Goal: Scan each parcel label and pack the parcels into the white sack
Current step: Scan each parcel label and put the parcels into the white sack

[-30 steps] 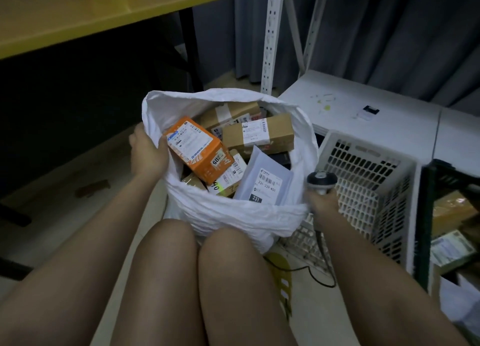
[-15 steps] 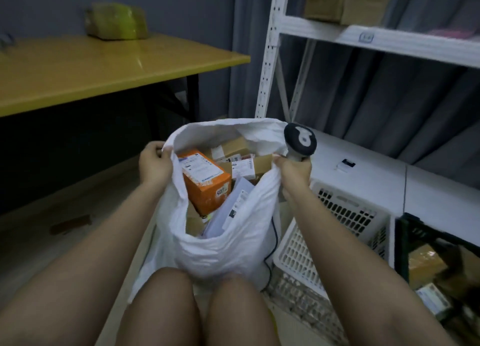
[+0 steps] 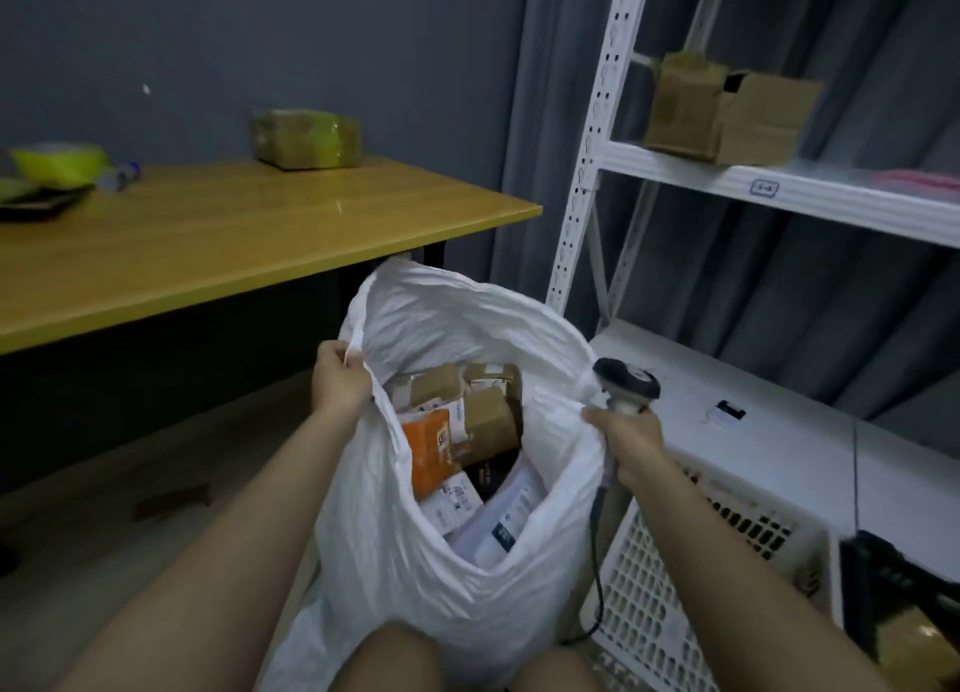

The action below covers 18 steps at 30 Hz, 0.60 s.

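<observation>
- Dim storeroom with a dark grey wall; a yellow-topped desk [image 3: 218, 234] fills the left side, and a white metal shelving rack [image 3: 587, 172] stands at the right in front of grey curtains.
- Near the desk's far left edge lies a lime-green bundle [image 3: 57, 164]; a parcel wrapped in yellow-green film [image 3: 305, 138] sits toward its far right corner.
- Below the desk's right corner, the left hand [image 3: 337, 379] pinches the left rim of the white sack [image 3: 395, 546], fingers curled round the plastic.
- The sack stands on the floor between the person's knees, its mouth held wide. Inside are packed parcels: an orange box [image 3: 427, 450] near the left wall, brown cartons [image 3: 488, 411] behind it, pale mailers with labels in front.
- The right hand [image 3: 631, 444] grips a corded barcode scanner [image 3: 626, 386] and also pinches the sack's right rim.
- Right of the sack sit a white slotted crate [image 3: 691, 582] and a dark crate [image 3: 898, 603]; a taped brown box [image 3: 727, 112] rests on the rack's shelf.
- Risk, as a judgement: the thin rim could slip from the right hand, which is shared with the scanner, letting the sack slump and spill parcels; the dangling cord could also snag the crate.
</observation>
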Each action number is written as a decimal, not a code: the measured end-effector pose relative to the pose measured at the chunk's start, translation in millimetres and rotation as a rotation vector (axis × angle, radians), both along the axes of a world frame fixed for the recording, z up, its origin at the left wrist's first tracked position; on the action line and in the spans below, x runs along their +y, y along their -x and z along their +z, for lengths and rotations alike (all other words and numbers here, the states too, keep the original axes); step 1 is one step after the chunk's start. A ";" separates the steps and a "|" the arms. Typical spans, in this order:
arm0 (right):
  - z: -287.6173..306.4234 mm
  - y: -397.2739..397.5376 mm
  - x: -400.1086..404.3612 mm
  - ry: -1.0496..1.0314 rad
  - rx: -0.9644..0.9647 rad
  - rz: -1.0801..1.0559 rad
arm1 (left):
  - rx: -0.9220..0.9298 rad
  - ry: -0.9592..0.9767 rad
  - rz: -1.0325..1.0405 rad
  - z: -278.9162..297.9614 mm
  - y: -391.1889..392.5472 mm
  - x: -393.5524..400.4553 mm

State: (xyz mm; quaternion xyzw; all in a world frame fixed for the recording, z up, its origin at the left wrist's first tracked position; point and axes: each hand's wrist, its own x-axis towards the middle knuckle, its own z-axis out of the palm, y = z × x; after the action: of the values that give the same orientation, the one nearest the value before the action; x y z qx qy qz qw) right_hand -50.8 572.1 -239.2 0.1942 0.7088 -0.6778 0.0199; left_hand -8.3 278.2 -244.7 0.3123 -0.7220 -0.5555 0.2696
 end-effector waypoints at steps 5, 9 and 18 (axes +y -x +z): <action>77.2 14.5 -30.0 0.140 0.247 -0.074 | 0.273 -0.115 -0.043 54.8 15.1 4.7; 108.0 14.9 -17.4 0.221 0.396 -0.056 | 0.407 -0.112 -0.104 87.8 12.9 11.7; 84.3 -4.0 12.4 0.152 0.248 -0.149 | 0.237 -0.093 -0.150 75.2 -11.1 25.2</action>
State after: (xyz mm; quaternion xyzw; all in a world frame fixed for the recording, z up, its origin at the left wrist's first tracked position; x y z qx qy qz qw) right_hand -46.8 584.5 -154.9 0.1589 0.6362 -0.7478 -0.1035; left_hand 2.8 303.4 -169.5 0.2018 -0.6797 -0.6401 0.2960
